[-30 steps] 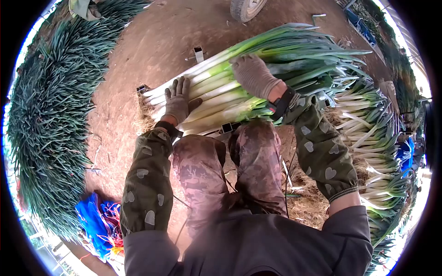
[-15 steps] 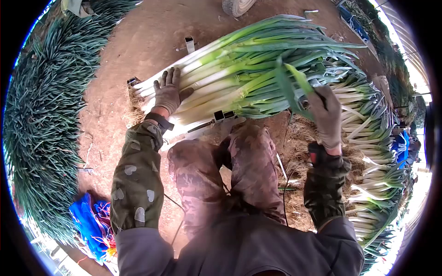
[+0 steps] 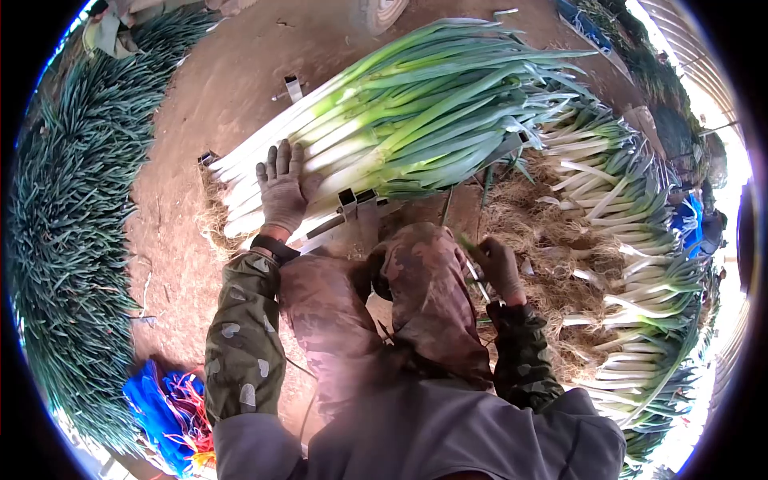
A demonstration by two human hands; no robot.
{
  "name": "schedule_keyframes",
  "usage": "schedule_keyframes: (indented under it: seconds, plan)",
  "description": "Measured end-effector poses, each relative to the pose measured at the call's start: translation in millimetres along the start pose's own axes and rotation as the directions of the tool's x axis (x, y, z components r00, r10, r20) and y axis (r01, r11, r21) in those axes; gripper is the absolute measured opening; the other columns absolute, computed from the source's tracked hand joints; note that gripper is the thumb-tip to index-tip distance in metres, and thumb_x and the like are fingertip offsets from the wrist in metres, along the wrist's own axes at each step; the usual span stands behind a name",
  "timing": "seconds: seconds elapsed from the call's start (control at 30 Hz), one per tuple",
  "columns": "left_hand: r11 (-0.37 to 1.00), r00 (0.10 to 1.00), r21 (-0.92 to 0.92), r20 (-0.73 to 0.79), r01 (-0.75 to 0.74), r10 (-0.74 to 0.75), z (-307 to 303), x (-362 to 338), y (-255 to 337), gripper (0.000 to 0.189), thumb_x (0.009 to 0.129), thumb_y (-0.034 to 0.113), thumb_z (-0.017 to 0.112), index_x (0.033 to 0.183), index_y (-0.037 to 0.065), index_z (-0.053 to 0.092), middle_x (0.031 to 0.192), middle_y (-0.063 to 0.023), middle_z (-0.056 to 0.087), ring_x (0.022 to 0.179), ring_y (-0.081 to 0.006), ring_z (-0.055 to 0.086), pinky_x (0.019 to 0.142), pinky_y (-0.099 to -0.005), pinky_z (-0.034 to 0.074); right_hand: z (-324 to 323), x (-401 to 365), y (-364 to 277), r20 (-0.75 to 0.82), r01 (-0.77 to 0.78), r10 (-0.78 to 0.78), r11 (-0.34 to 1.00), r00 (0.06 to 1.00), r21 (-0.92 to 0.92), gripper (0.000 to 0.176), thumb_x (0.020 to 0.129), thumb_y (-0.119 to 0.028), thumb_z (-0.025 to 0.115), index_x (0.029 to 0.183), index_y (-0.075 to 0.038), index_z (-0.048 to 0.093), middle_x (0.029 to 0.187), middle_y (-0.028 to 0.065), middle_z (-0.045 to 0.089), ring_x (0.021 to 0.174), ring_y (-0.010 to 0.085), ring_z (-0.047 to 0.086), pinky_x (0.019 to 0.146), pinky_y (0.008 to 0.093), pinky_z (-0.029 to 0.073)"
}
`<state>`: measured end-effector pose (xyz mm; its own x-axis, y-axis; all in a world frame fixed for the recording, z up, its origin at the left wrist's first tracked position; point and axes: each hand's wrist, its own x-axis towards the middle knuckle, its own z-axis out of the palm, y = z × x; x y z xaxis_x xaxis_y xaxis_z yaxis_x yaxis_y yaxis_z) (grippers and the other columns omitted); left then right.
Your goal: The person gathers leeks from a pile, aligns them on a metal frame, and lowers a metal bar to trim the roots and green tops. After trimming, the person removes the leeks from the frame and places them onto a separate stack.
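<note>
A thick bundle of leeks (image 3: 400, 120) lies across a metal rack (image 3: 356, 202) in front of my knees, white stalks to the left, green tops to the right. My left hand (image 3: 282, 188), in a grey glove, rests flat with spread fingers on the white stalks. My right hand (image 3: 498, 264), also gloved, is down beside my right knee, away from the bundle, closed around a thin green leaf strip (image 3: 466, 242).
More trimmed leeks (image 3: 632, 208) are stacked in a row on the right, beyond a heap of straw-like trimmings (image 3: 552, 248). Green leek tops (image 3: 64, 240) cover the ground at left. Blue and coloured cords (image 3: 164, 400) lie lower left. A tyre (image 3: 378, 11) shows at top.
My right hand left the top of the bundle, took a green leaf at the right side, and pulled it down to my right knee. My left hand stayed on the white stalks.
</note>
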<state>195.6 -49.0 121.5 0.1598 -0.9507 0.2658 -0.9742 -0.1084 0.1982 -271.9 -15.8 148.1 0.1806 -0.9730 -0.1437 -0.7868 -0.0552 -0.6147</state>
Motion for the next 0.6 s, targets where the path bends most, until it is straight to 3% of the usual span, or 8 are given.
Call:
schedule_keyframes:
  seconds: [0.07,0.13,0.23,0.3,0.33,0.37,0.53,0.6]
  plan:
    - [0.999,1.000,0.049,-0.024,-0.001,0.002,5.8,-3.7,-4.9,0.077,0.098,0.054,0.059,0.157,0.010,0.040,0.164,-0.0181,0.036,0.153,-0.0384,0.030,0.123,-0.0598,0.019,-10.1,12.5,-22.8,-0.129,-0.013,0.015,1.000,0.992,0.015,0.036,0.089,-0.033,0.080,0.094,0.002,0.070,0.074,0.0182,0.069,0.068,0.0284,0.071,0.063,0.0417,0.053]
    - [0.996,0.994,0.080,-0.097,-0.040,0.048,34.9,-3.2,-17.9,0.074,0.099,0.051,0.059,0.157,0.008,0.041,0.164,-0.0174,0.037,0.152,-0.0378,0.030,0.122,-0.0592,0.020,-16.2,18.9,-41.4,-0.084,-0.136,0.149,0.980,0.985,0.144,0.037,0.089,-0.032,0.080,0.100,0.002,0.071,0.079,0.0186,0.071,0.076,0.0233,0.073,0.067,0.0402,0.055]
    - [0.939,0.980,0.281,0.036,-0.200,0.198,36.0,-1.7,-28.1,0.074,0.096,0.051,0.058,0.155,0.009,0.044,0.162,-0.0174,0.039,0.152,-0.0404,0.030,0.121,-0.0595,0.022,-11.8,24.7,-23.4,0.145,0.149,-0.147,0.989,0.978,-0.006,0.033,0.089,-0.032,0.079,0.104,-0.004,0.072,0.091,0.0180,0.072,0.083,0.0312,0.072,0.071,0.0410,0.055]
    - [0.896,0.945,0.318,0.001,-0.310,0.326,32.2,-4.3,-35.0,0.079,0.095,0.059,0.055,0.159,0.014,0.040,0.167,-0.0163,0.032,0.154,-0.0417,0.027,0.121,-0.0631,0.020,-20.4,25.4,-28.7,0.253,0.267,-0.241,0.961,0.937,-0.077,0.027,0.089,-0.027,0.077,0.106,-0.007,0.072,0.091,0.0161,0.072,0.083,0.0333,0.071,0.070,0.0426,0.054]
    - [0.979,0.973,0.058,-0.111,-0.197,0.203,35.2,-4.5,-34.5,0.081,0.098,0.061,0.049,0.163,0.017,0.031,0.169,-0.0142,0.029,0.155,-0.0401,0.025,0.122,-0.0626,0.019,-30.5,23.6,-39.6,0.271,0.295,-0.256,0.949,0.928,-0.114,0.023,0.089,-0.022,0.075,0.107,-0.008,0.071,0.088,0.0144,0.071,0.080,0.0327,0.071,0.068,0.0439,0.053]
    - [0.987,0.998,0.155,0.050,-0.047,0.040,34.7,1.6,-31.9,0.081,0.101,0.061,0.044,0.166,0.018,0.024,0.169,-0.0133,0.028,0.156,-0.0371,0.025,0.123,-0.0608,0.020,-37.0,23.7,-39.1,0.198,0.351,-0.329,0.933,0.923,-0.083,0.022,0.089,-0.022,0.075,0.105,-0.008,0.071,0.087,0.0135,0.071,0.080,0.0317,0.071,0.067,0.0426,0.054]
    - [0.986,1.000,0.164,0.025,-0.009,0.005,31.1,2.8,-24.3,0.070,0.103,0.055,0.042,0.164,0.020,0.031,0.168,-0.0112,0.031,0.156,-0.0332,0.026,0.123,-0.0582,0.022,-123.2,43.4,-33.2,-0.047,0.652,-0.658,0.752,0.751,-0.102,0.025,0.090,-0.027,0.077,0.104,-0.008,0.069,0.089,0.0105,0.070,0.077,0.0299,0.069,0.070,0.0377,0.058]
    - [0.988,1.000,0.153,0.008,-0.017,0.016,30.1,1.4,-25.0,0.070,0.103,0.054,0.042,0.163,0.020,0.032,0.168,-0.0112,0.032,0.155,-0.0335,0.027,0.122,-0.0583,0.022,-204.5,44.6,-51.1,-0.026,0.435,-0.444,0.886,0.896,-0.162,0.025,0.092,-0.022,0.076,0.113,-0.010,0.071,0.099,0.0050,0.073,0.086,0.0226,0.072,0.078,0.0348,0.063]
